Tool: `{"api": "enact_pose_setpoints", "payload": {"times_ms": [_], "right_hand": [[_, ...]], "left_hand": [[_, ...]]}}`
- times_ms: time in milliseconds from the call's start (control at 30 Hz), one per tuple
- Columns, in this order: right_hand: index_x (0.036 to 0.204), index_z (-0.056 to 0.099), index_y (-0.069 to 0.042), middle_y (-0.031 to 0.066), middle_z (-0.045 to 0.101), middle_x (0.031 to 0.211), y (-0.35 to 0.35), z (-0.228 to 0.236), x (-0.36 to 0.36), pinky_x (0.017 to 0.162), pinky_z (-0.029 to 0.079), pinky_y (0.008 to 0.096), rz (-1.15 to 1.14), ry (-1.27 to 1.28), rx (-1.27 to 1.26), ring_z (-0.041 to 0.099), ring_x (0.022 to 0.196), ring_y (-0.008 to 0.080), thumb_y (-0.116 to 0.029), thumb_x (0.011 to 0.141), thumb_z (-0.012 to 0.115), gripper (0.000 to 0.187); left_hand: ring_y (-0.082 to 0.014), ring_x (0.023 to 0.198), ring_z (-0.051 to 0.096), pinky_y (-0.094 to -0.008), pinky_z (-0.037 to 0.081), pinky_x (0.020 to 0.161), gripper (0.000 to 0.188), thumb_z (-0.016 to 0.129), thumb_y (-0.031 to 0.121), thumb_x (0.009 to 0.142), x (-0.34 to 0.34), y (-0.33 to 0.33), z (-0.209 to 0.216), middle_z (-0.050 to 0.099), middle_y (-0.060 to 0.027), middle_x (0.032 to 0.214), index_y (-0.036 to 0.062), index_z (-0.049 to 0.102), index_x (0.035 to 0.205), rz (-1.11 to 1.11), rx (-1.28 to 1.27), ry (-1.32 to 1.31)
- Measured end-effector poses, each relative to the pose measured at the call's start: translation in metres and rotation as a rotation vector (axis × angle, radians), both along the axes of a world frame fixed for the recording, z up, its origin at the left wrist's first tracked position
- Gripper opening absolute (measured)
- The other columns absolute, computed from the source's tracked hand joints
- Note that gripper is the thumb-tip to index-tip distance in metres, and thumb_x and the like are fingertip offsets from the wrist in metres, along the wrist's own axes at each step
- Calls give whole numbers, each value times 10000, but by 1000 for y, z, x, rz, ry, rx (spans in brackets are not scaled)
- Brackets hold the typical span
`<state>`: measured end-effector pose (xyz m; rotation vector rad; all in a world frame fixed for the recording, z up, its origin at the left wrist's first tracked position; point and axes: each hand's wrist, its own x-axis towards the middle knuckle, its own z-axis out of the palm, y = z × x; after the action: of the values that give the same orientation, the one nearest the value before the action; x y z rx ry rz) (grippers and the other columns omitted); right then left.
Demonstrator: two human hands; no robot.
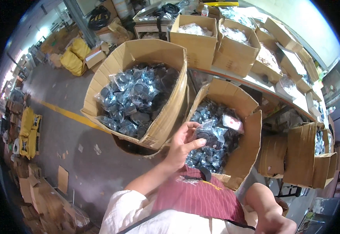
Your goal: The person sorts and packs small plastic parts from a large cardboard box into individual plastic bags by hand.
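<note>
My left hand (183,146) is closed on a clear plastic bag (213,136) with a dark round piece inside, its thumb lying across the near edge of the bag. The hand is over the left side of an open cardboard box (248,154) full of similar bagged dark pieces. In that box, just beyond the bag, a white-and-pink packet (232,123) rests on the pile. My right hand does not show; a bare bent limb appears at the lower right, with no fingers visible.
A larger cardboard box (154,48) of bagged dark round parts (133,93) stands to the left. Behind, several open cartons (193,48) line a long bench (271,91). More cartons (298,156) stand at right. Yellow sacks (76,56) and flattened cardboard (63,179) lie on the left floor.
</note>
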<state>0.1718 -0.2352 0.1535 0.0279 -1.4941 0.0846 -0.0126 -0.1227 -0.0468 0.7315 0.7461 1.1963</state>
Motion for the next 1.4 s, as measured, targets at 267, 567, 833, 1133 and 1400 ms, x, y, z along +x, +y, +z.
{"api": "enact_pose_setpoints", "payload": {"times_ms": [267, 567, 833, 1133, 1400], "right_hand": [[739, 696, -96, -23, 656, 728, 33, -6, 33, 588, 472, 258, 180, 65, 398, 687, 670, 85, -49, 842, 677, 115], [717, 663, -92, -47, 679, 720, 20, -13, 42, 699, 588, 248, 167, 108, 497, 678, 634, 79, 26, 764, 670, 127], [704, 662, -78, -53, 647, 669, 27, -6, 38, 672, 596, 251, 221, 64, 473, 687, 652, 60, 129, 720, 601, 216], [747, 682, -74, -63, 659, 660, 23, -8, 44, 618, 546, 230, 28, 211, 648, 681, 644, 42, 78, 750, 656, 154], [697, 625, -80, -44, 637, 675, 27, 1, 43, 700, 603, 293, 330, 221, 675, 654, 623, 78, 91, 760, 614, 183]], "left_hand": [[-135, 1055, 598, -287, 477, 959, 484, 743, 51, 838, 29, 2, 18, 624, -62, 1127, 30, 514, 1264, -121, 89, 87], [-128, 1051, 594, -277, 482, 942, 500, 753, 50, 843, 32, -3, 16, 618, -59, 1129, 32, 504, 1276, -107, 151, 144], [-142, 1116, 570, -305, 460, 1009, 505, 741, 11, 841, 32, -10, 11, 584, -75, 1196, 25, 491, 1281, -97, 236, 79], [-155, 1131, 576, -319, 467, 1019, 518, 715, -26, 834, 31, -13, 9, 584, -76, 1204, 31, 476, 1290, -130, 240, 80], [-149, 1131, 583, -319, 478, 1004, 518, 706, -40, 836, 32, -13, 7, 588, -78, 1209, 31, 471, 1292, -144, 265, 113]]}}
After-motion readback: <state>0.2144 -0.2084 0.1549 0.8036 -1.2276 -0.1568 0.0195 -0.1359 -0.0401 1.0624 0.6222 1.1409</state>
